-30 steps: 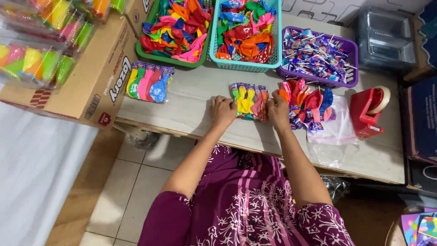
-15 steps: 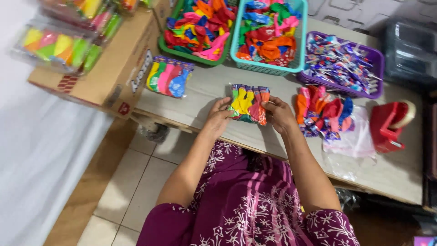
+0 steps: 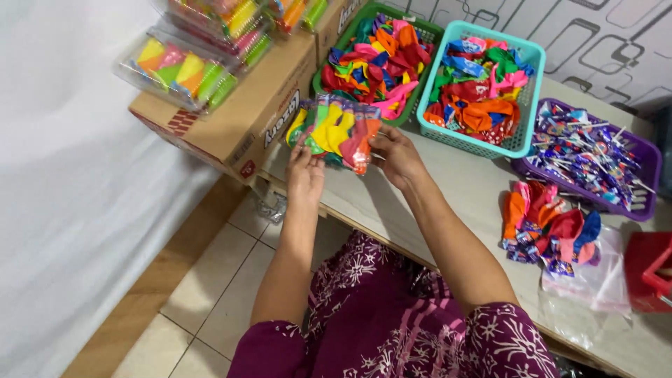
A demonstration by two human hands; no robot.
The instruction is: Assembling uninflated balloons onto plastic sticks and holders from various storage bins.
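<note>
Two hands | left hand (image 3: 305, 173), right hand (image 3: 396, 155) outstretched | pinching balloon packet (image 3: 333, 131) edges above table (image 3: 448, 203)

Place: a small home packing spot for party goods, not a shop floor.
Stock: a green basket (image 3: 428, 36) and a teal basket (image 3: 526, 105) heaped with loose balloons, and a purple tray (image 3: 647, 168) of wrapped sweets.
Supplies: a cardboard box (image 3: 238, 119) carrying clear packs of coloured items (image 3: 183, 70).
Surface: a plain pale tabletop (image 3: 448, 189).
Surroundings: tiled floor (image 3: 210, 294), patterned wall (image 3: 602, 42).
</note>
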